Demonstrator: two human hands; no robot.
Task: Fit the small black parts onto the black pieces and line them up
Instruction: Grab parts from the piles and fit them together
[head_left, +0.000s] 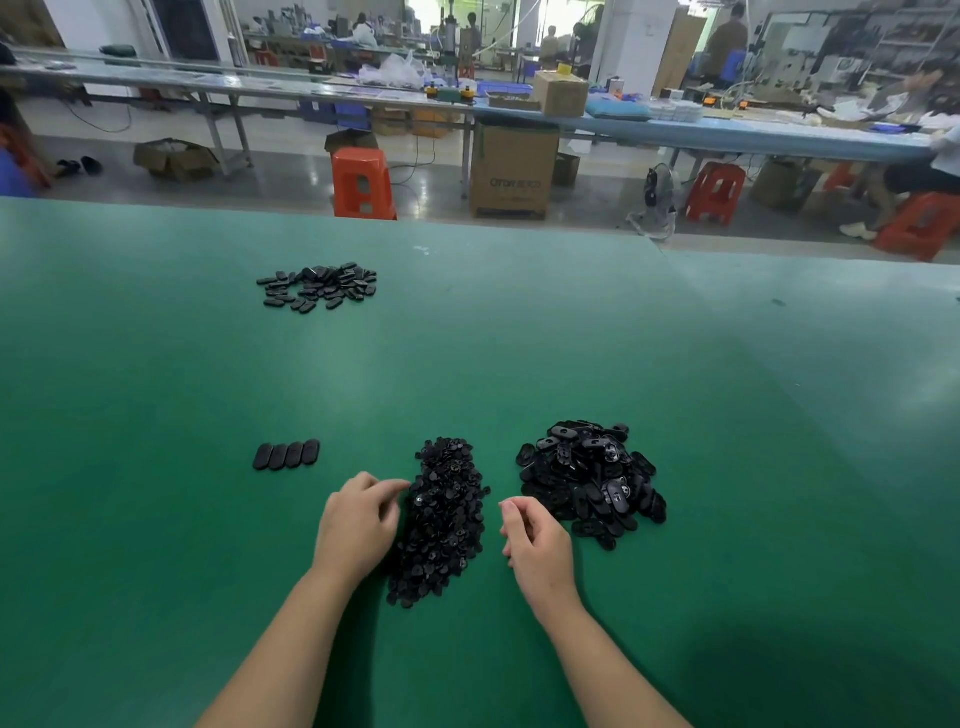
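Two hands rest on the green table (156, 364), the left hand (358, 525) with fingertips loosely curled, touching the pile of small black parts (441, 525), the right hand (535, 540) curled and empty just beside it, the heap of black pieces (592, 483) beyond its fingers, a row of four finished pieces (287, 455) left of the left fingers.

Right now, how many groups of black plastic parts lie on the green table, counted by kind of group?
Loose heaps of black parts: 3 (small parts, oval pieces, far oval pieces)
Neat row of black oval pieces: 1
Total: 4 groups
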